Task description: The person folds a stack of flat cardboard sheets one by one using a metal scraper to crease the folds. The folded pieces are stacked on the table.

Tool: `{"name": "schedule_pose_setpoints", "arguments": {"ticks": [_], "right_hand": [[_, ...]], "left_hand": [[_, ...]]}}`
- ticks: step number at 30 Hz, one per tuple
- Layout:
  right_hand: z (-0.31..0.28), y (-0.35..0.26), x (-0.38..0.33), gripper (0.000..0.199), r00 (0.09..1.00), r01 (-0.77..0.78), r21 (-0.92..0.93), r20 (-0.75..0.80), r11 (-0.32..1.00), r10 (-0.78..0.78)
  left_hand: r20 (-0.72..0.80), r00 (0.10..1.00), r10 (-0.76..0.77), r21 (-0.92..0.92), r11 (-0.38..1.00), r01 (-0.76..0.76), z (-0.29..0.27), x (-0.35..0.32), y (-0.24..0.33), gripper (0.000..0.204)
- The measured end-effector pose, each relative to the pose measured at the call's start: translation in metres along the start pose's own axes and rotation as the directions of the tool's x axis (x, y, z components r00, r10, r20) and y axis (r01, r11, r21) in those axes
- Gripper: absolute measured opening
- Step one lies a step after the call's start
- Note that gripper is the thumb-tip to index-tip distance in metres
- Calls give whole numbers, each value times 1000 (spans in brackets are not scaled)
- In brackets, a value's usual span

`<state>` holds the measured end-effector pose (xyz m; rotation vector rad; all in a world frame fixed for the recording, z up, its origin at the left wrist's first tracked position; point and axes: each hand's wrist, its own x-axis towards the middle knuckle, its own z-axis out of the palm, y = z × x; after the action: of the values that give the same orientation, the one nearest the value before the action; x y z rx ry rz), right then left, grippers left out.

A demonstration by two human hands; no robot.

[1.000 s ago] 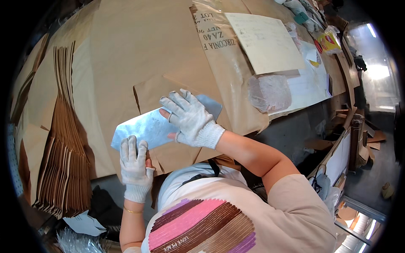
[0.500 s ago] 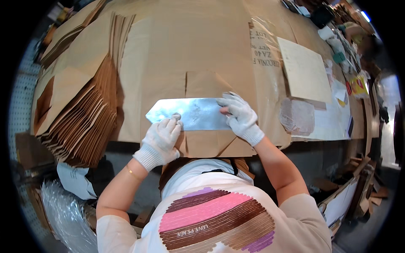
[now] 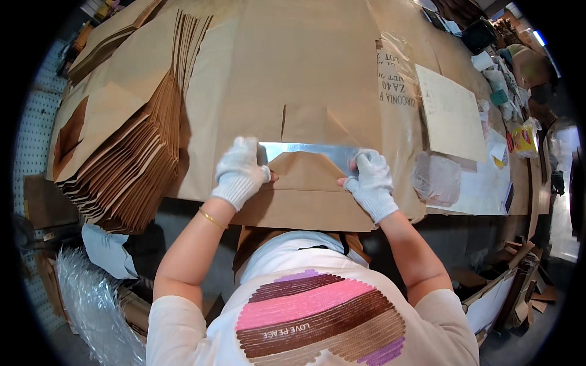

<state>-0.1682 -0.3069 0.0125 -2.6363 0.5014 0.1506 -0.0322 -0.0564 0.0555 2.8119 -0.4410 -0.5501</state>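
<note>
In front of me a brown kraft paper bag (image 3: 305, 36) lies flat with its near end toward my body. A shiny metal plate (image 3: 287, 147) rests across it, largely covered by the bag's near flap (image 3: 302, 174), which is folded up over it. My left hand (image 3: 239, 174), in a white knit glove, grips the left side of the fold with the thumb on the paper. Opposite it, my gloved right hand (image 3: 372, 180) grips the right side, thumb on the flap and fingers curled at the plate's end. Both hands hide the plate's ends.
To the left stands a fanned stack of folded kraft bags (image 3: 122, 165). A pale flat board (image 3: 450, 116) and a clear plastic bag (image 3: 436, 178) lie on the right of the table. Clear plastic wrap (image 3: 91, 305) sits low at the left.
The near flap has been folded up over the metal plate, which lay bare before. My left hand has moved up to the plate's left end; my right hand has shifted slightly right and nearer.
</note>
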Motion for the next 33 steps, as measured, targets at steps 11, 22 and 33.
{"name": "schedule_pose_setpoints", "arguments": {"ticks": [11, 22, 33], "right_hand": [[-28, -35, 56, 52, 986, 121, -142, 132, 983, -102], [15, -20, 12, 74, 819, 570, 100, -156, 816, -553], [-29, -1, 54, 69, 998, -16, 71, -60, 997, 21]], "left_hand": [[74, 942, 327, 198, 921, -335, -7, 51, 1, 60], [-112, 681, 724, -134, 668, -732, 14, 4, 5, 75], [49, 996, -70, 154, 986, 62, -23, 4, -51, 43]]}}
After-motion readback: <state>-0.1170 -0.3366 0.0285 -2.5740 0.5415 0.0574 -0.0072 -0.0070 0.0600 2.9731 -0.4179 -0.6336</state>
